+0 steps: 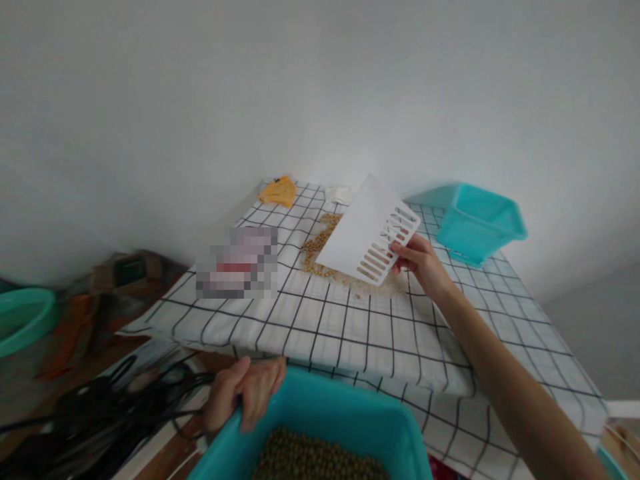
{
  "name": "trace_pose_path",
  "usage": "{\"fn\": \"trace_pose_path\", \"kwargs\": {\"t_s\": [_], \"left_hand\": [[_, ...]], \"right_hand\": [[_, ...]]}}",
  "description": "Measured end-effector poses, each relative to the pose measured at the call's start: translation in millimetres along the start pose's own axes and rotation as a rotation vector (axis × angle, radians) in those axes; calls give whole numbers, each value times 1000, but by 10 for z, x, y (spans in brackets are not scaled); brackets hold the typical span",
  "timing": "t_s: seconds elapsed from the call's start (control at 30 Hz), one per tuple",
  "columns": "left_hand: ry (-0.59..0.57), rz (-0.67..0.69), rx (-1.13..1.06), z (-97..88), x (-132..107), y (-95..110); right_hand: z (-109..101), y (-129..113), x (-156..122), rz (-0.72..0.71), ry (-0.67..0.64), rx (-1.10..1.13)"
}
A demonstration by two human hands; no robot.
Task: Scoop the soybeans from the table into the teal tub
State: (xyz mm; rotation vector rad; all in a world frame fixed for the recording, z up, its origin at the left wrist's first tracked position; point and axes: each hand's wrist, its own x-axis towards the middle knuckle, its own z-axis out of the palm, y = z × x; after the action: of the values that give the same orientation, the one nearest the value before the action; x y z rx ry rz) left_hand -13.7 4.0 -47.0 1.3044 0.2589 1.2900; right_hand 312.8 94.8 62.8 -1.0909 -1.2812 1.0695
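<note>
My right hand (419, 262) is closed on the edge of a white slotted plastic board (369, 230), which is tilted over a pile of tan beans (320, 247) on the checked tablecloth (350, 320). My left hand (245, 393) grips the rim of a teal tub (330, 427) at the table's near edge. The tub holds a mass of dark greenish beans (310, 457).
A second teal tub (477, 220) stands at the far right of the table. An orange cloth (279, 191) and a white scrap (339, 194) lie at the far end. Black cables (100, 407) and a green basin (23, 320) are on the left.
</note>
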Motion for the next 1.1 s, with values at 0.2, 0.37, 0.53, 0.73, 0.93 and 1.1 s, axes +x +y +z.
{"fn": "trace_pose_path", "kwargs": {"t_s": [0.2, 0.37, 0.53, 0.73, 0.93, 1.1], "left_hand": [[-37, -91, 84, 25, 70, 147], [97, -227, 55, 40, -69, -10], [208, -270, 19, -21, -137, -193], [235, -272, 18, -4, -124, -278], [245, -266, 12, 13, -112, -277], [249, -275, 20, 6, -110, -278]], "right_hand": [[-1, 23, 2, 3, -124, -26], [35, 11, -8, 7, -217, -87], [56, -6, -21, 4, -241, -98], [47, 9, -16, -3, -271, -90], [34, 23, -11, -1, -288, -102], [62, -3, -13, 10, -266, -102]]}}
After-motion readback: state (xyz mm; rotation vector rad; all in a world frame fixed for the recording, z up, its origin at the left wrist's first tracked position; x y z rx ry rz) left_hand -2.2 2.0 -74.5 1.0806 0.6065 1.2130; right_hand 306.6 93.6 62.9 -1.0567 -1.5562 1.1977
